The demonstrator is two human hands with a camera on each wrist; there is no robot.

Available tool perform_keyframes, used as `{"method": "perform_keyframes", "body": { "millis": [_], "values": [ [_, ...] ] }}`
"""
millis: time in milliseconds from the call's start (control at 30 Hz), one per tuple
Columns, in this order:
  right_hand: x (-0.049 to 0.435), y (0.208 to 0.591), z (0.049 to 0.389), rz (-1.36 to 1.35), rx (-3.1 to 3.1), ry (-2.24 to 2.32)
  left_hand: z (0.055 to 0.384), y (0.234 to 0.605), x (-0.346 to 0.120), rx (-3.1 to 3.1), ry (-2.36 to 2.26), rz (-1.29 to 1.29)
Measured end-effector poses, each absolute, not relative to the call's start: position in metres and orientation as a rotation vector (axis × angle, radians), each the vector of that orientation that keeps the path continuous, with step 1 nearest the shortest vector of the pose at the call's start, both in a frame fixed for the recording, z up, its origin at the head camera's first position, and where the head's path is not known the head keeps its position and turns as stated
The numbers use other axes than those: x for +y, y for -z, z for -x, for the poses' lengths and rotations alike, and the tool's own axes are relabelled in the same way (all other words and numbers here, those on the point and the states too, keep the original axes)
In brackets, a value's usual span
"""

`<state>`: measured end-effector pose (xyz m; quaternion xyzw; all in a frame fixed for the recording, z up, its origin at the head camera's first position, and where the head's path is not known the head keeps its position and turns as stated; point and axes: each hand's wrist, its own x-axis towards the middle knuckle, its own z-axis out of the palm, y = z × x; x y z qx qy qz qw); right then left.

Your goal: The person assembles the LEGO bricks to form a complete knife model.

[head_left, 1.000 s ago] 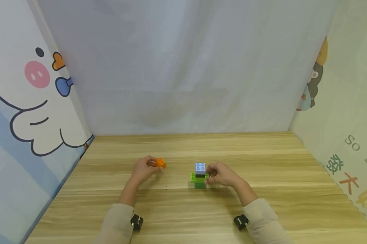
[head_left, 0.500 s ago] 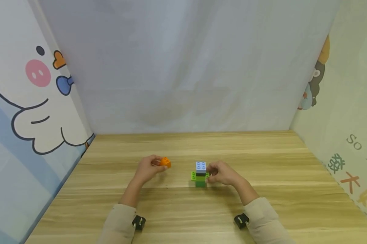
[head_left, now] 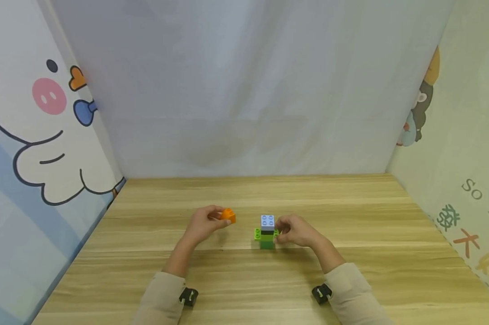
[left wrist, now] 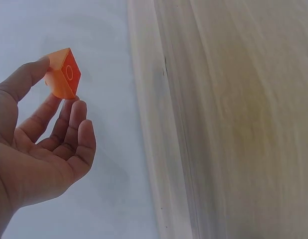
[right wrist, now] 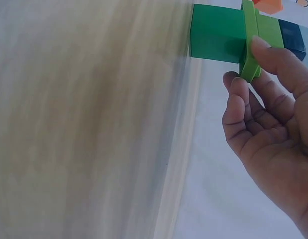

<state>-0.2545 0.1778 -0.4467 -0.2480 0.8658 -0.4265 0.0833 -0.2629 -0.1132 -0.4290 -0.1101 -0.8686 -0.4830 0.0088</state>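
Between thumb and fingertips my left hand (head_left: pixel 203 224) pinches an orange toy brick (head_left: pixel 229 215) with studs on top; the left wrist view shows a flat face of that brick (left wrist: pixel 70 74) turned away from the palm. To its right a small upright stack of toy bricks (head_left: pixel 267 235) has a dark green base, a wider lime green plate (right wrist: pixel 250 42), a black layer and a light blue brick (head_left: pixel 267 221) on top. My right hand (head_left: pixel 297 231) grips the right end of the lime plate with thumb and fingers. A gap separates the orange brick from the stack.
Both hands are over a wooden table (head_left: pixel 244 289). A pale grey curtain (head_left: pixel 244 90) hangs behind its back edge. Printed cloth panels stand at the left (head_left: pixel 73 167) and right (head_left: pixel 443 171). Each wrist wears a small black device.
My left hand has moved right with the orange brick, narrowing the gap to the stack. The right hand and the stack have stayed nearly where they were.
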Motion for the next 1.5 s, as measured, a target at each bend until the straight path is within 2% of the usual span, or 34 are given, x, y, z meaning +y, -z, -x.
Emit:
{"method": "perform_keyframes", "body": {
  "millis": [667, 1300, 1500],
  "values": [
    [0.177, 0.447, 0.255, 0.749, 2.58, 1.284, 0.254, 0.419, -0.09, -2.655, 1.618, 0.47],
    [0.177, 0.447, 0.254, 0.765, 2.575, 1.279, 0.248, 0.413, -0.07, -2.588, 1.728, 0.475],
    [0.178, 0.447, 0.255, 0.75, 2.57, 1.284, 0.248, 0.412, -0.062, -2.564, 1.743, 0.555]
  ]
}}
